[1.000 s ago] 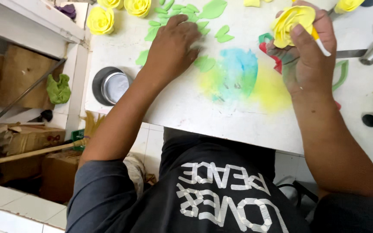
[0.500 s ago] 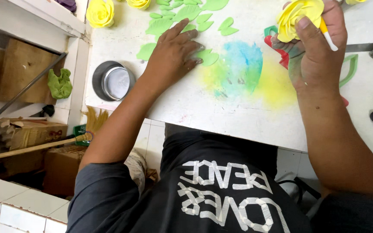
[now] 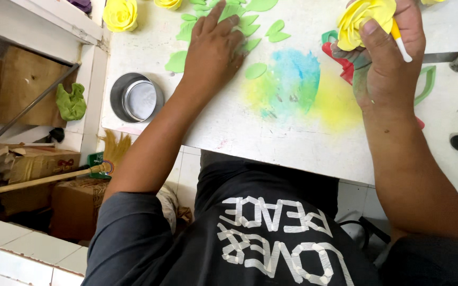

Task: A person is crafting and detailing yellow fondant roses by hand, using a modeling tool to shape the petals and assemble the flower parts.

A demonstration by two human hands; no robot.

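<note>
Head view shows my left hand (image 3: 216, 50) flat, fingers spread over green leaves (image 3: 242, 24) on the counter (image 3: 292, 132), while my right hand (image 3: 385, 58) pinches a yellow flower (image 3: 361, 18) and stick; I judge picking one leaf comes next.

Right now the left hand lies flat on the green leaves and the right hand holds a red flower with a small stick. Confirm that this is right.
Not quite: the flower in the right hand is yellow, not red, as the head view shows. The left hand does lie flat on the green leaves, and the right hand does hold a small stick too.
</note>
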